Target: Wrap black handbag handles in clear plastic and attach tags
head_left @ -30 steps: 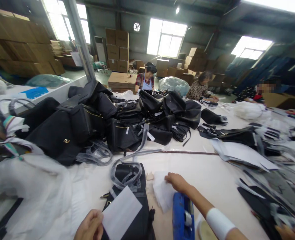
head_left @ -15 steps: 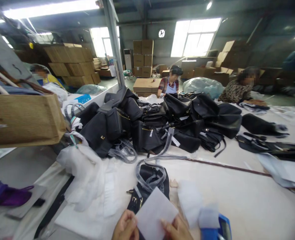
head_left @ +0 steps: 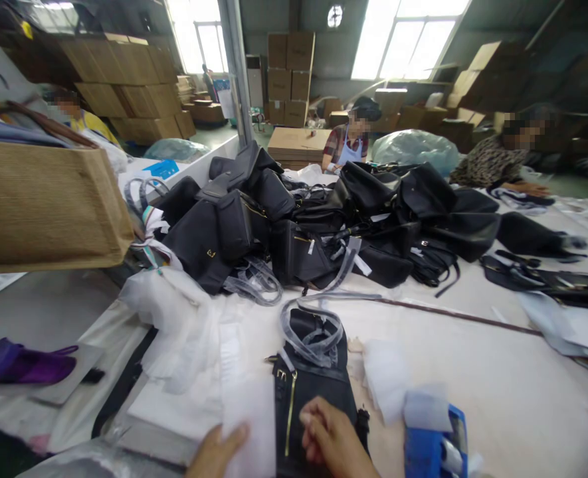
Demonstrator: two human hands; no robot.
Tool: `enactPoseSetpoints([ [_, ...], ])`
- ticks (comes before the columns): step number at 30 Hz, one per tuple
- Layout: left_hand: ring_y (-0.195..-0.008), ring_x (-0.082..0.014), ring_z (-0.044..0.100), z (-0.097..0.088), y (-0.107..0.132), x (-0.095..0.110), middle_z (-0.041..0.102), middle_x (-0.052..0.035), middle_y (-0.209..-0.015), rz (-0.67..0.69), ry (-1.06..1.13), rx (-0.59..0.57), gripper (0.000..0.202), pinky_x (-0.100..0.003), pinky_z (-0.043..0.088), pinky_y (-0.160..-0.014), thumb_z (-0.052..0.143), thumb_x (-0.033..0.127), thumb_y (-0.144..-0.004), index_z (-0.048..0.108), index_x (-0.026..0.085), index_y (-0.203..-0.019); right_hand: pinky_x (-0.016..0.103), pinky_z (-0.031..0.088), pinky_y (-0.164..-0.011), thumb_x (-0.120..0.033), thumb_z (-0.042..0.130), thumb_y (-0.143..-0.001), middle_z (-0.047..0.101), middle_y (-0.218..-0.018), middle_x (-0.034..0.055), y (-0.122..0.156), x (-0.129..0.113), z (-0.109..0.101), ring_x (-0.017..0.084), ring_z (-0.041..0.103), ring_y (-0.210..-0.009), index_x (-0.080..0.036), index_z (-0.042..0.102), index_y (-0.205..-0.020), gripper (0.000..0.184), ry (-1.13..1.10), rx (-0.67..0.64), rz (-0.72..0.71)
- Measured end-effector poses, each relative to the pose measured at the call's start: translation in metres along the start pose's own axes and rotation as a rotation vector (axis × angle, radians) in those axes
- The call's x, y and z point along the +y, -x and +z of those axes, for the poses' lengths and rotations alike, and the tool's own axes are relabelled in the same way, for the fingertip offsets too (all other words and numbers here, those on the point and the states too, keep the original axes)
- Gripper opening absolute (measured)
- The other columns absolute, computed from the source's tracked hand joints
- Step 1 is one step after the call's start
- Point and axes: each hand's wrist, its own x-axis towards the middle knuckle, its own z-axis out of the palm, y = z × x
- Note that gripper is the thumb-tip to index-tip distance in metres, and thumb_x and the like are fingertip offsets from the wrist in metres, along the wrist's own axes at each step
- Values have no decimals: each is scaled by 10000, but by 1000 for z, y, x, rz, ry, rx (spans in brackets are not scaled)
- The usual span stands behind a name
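Pinching the white sheet [head_left: 254, 425] at its left edge, your left hand [head_left: 218, 453] sits at bottom centre; your right hand [head_left: 334, 435] curls over the black bag [head_left: 318, 375], and I cannot tell whether its grip is closed on anything. The sheet looks light and limp, so keep to its edges. The bag, lying in the lower centre, seems soft and heavier: lift by its sides, as the plastic-wrapped strap [head_left: 284, 322] may slip.
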Motion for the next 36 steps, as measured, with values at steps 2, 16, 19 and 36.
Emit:
enactPoseSetpoints([
  [2, -1015, -295, 662, -23, -5, 12, 757, -101, -973, 66, 39, 200, 366, -406, 474, -971, 728, 390, -676, 709, 149, -950, 238, 448, -537, -422, 400, -895, 648, -667, 23, -23, -8, 4, 157, 618, -551, -193, 573, -842, 292, 212, 108, 15],
  [16, -1292, -289, 457, -33, -70, 18, 698, -61, -1150, 298, -167, 152, 457, -433, 260, -1147, 554, 149, -630, 685, 153, -1068, 302, 473, -738, -250, 530, -811, 648, -891, 13, -58, -20, 39, 206, 630, -818, -227, 518, -1165, 355, 137, 259, -110],
  [19, -1247, -267, 499, -10, -70, 26, 700, -55, -1142, 253, -146, -88, 539, -425, 326, -1103, 472, 100, -646, 644, 140, -1155, 252, 449, -656, -312, 515, -862, 606, -786, -19, -37, -40, 28, 168, 582, -715, -225, 555, -1097, 254, 8, 236, -197],
  [36, -1003, -283, 630, 23, -50, 31, 729, -59, -987, 24, -72, -463, 465, -363, 511, -845, 564, 116, -666, 663, 149, -1119, 312, 442, -838, -223, 544, -839, 641, -963, 31, -32, -46, 24, 217, 587, -939, -246, 614, -965, 146, 246, 510, -281],
])
